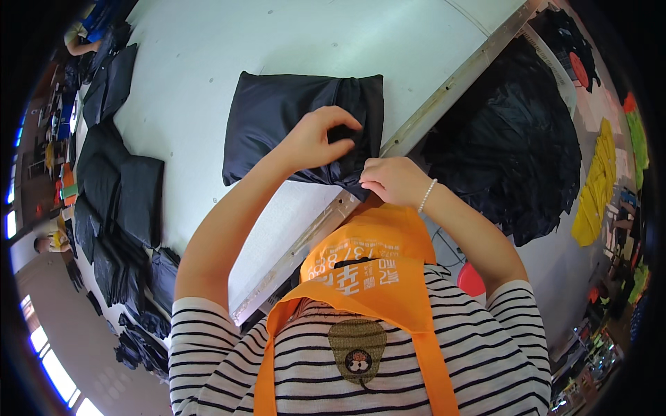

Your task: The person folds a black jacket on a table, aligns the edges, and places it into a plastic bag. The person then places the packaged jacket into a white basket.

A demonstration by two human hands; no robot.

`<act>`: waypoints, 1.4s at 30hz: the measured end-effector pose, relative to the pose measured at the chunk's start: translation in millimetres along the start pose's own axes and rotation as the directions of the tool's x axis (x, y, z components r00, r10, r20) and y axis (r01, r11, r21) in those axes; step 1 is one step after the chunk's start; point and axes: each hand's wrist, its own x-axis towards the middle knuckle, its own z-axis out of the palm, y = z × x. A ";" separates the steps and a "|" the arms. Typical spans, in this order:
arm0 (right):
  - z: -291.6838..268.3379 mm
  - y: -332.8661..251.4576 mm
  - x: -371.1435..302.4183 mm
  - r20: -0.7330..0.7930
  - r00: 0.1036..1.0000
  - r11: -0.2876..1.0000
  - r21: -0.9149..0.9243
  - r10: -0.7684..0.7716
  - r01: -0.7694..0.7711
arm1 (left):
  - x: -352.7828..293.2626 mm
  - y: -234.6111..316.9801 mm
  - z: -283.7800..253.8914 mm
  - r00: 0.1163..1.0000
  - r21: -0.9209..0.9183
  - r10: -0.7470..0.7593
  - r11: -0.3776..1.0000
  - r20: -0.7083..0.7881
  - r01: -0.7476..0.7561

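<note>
Head view: left hand and right hand pinch the black folded garment; fingertips hidden in cloth.

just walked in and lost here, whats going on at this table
A person in a striped shirt and orange apron is handling a folded black fabric piece lying at the edge of a white table. The left hand pinches the fabric near its right end, while the right hand grips its lower corner by the table's metal edge. More black pieces are stacked along the table's left side, and a heap of black fabric lies beyond the edge.
</note>
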 end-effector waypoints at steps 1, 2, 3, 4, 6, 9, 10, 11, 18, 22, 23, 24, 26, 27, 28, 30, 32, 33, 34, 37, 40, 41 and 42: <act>-1.3 -0.1 0.1 -0.006 1.000 1.000 -0.010 -0.006 0.006 | -0.9 1.6 5.0 0.993 0.107 0.116 0.987 0.015 -0.117; -1.9 0.0 0.1 -0.011 1.000 1.000 -0.021 -0.012 0.011 | -0.2 2.6 13.3 0.973 0.210 0.229 0.950 0.042 -0.233; -2.7 0.1 0.7 0.012 1.000 0.999 -0.037 -0.003 0.004 | 0.1 2.2 20.0 0.938 0.309 0.337 0.887 0.078 -0.344; -3.0 -0.2 0.9 0.035 0.999 0.999 -0.053 0.006 -0.004 | -1.9 -2.2 25.8 0.960 0.249 0.258 0.928 0.112 -0.279; -0.5 -0.4 0.3 0.057 0.998 0.997 -0.081 0.010 -0.005 | -5.4 -8.7 33.8 0.963 0.310 0.247 0.912 0.111 -0.270; 5.2 -2.5 -3.2 0.050 0.999 0.993 -0.122 -0.001 0.007 | -8.0 -14.8 54.0 0.968 0.581 0.224 0.776 0.109 -0.245; 0.8 -4.6 -1.0 0.038 0.999 0.990 -0.142 -0.011 0.016 | -5.9 -18.0 62.7 0.973 0.714 0.208 0.666 0.097 -0.214; -3.0 -6.3 1.0 0.025 0.999 0.986 -0.162 -0.022 0.025 | -3.0 -20.6 70.6 0.978 0.826 0.194 0.536 0.082 -0.176; -28.0 3.8 0.2 -0.159 0.979 0.992 0.002 0.128 -0.129 | 8.0 0.6 55.3 0.981 0.368 0.192 0.910 0.031 -0.190; -28.2 0.4 33.1 -0.583 0.779 0.962 0.017 0.230 -0.272 | 31.7 0.9 -3.8 0.918 0.464 0.250 0.882 -0.309 -0.084; -28.7 4.7 48.2 -0.709 0.684 0.955 -0.055 0.168 -0.291 | 35.2 -10.2 -6.8 0.922 0.581 0.251 0.813 -0.296 -0.035; -28.0 19.1 59.2 -0.703 0.683 0.929 -0.087 0.198 -0.359 | 37.5 -14.8 -2.7 0.958 0.682 0.217 0.731 -0.186 -0.033; -19.8 40.4 72.9 -0.690 0.670 0.859 -0.138 0.273 -0.493 | 36.0 -22.3 10.9 0.981 0.757 0.145 0.653 -0.132 0.005; -20.2 45.0 74.0 -0.636 0.692 0.841 -0.121 0.341 -0.527 | 32.4 -21.5 16.6 0.987 0.804 0.101 0.593 -0.124 0.040; -23.1 50.4 73.7 -0.581 0.705 0.819 -0.110 0.407 -0.564 | 29.0 -21.0 20.5 0.988 0.796 0.074 0.602 -0.132 0.062; -32.9 47.6 75.7 -0.501 0.725 0.786 -0.131 0.473 -0.604 | 23.4 -17.8 22.6 0.992 0.793 0.038 0.605 -0.121 0.074; -35.9 46.2 79.5 -0.515 0.745 0.809 -0.156 0.424 -0.567 | 24.3 -19.2 26.1 0.993 0.768 0.083 0.640 -0.085 0.012; -36.6 46.4 83.4 -0.520 0.755 0.819 -0.166 0.400 -0.549 | 26.9 -23.4 29.2 0.994 0.757 0.093 0.654 -0.062 -0.014; -36.5 43.9 87.6 -0.536 0.770 0.851 -0.165 0.347 -0.498 | 28.2 -28.8 30.7 0.984 0.706 0.160 0.706 -0.074 -0.062; -36.1 26.5 110.3 -0.535 0.819 0.915 -0.189 0.208 -0.356 | 37.2 -47.5 25.5 0.993 0.705 0.070 0.709 -0.093 0.016; -35.0 34.1 135.4 -0.388 0.903 0.886 -0.330 0.187 -0.326 | 48.0 -69.8 21.6 0.980 0.552 0.016 0.828 -0.199 0.099; -36.5 37.9 141.1 -0.347 0.920 0.875 -0.370 0.183 -0.314 | 50.0 -74.8 20.3 0.975 0.482 -0.020 0.867 -0.222 0.127; -40.4 41.8 146.2 -0.309 0.935 0.859 -0.415 0.176 -0.299 | 54.2 -72.6 13.5 0.957 0.426 0.023 0.898 -0.290 0.107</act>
